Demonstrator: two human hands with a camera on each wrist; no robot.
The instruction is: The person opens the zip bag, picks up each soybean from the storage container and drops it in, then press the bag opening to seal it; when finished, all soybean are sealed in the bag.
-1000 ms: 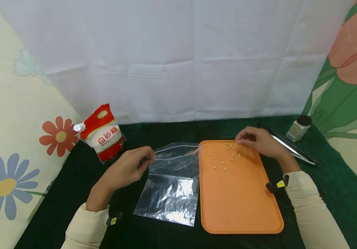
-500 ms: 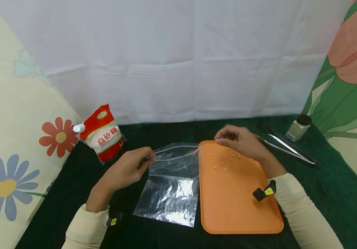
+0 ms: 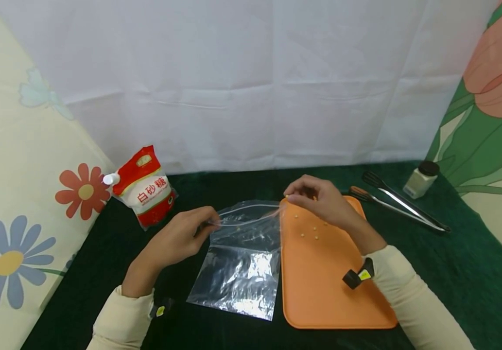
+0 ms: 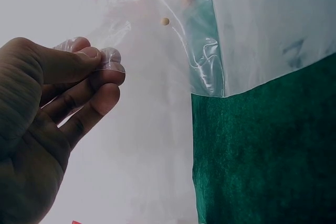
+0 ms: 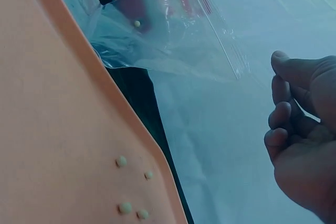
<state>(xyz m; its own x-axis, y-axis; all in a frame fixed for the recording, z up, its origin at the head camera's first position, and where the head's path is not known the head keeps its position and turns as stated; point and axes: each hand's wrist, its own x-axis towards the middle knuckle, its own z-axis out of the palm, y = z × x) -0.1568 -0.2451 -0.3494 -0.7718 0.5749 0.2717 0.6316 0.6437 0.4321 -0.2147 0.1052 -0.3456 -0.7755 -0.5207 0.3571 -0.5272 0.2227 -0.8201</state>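
My left hand (image 3: 182, 232) pinches the upper left edge of a clear zip-top bag (image 3: 233, 277) between thumb and fingertips, its mouth parted. Inside the bag shows one small round, pale yellow soybean (image 4: 165, 21). Just beyond the bag's upper right corner is my right hand (image 3: 327, 201), thumb and forefinger together with a yellowish soybean (image 3: 287, 196) at their tips; in the right wrist view the fingertips hide it. Beneath this hand lies an orange tray (image 3: 329, 287) with several loose soybeans (image 5: 124, 208) near its far end.
A red and white sugar pouch (image 3: 152, 189) with a white cap stands at the back left. Tongs (image 3: 408, 209) lie right of the tray, near a black-lidded jar (image 3: 420, 180). Dark green cloth (image 3: 460, 272) covers the table, and a white cloth (image 3: 251, 97) hangs behind.
My right hand has moved left from over the soybeans on the tray to beside the bag's mouth, carrying a soybean in its fingertips. The left hand and the bag have stayed put.
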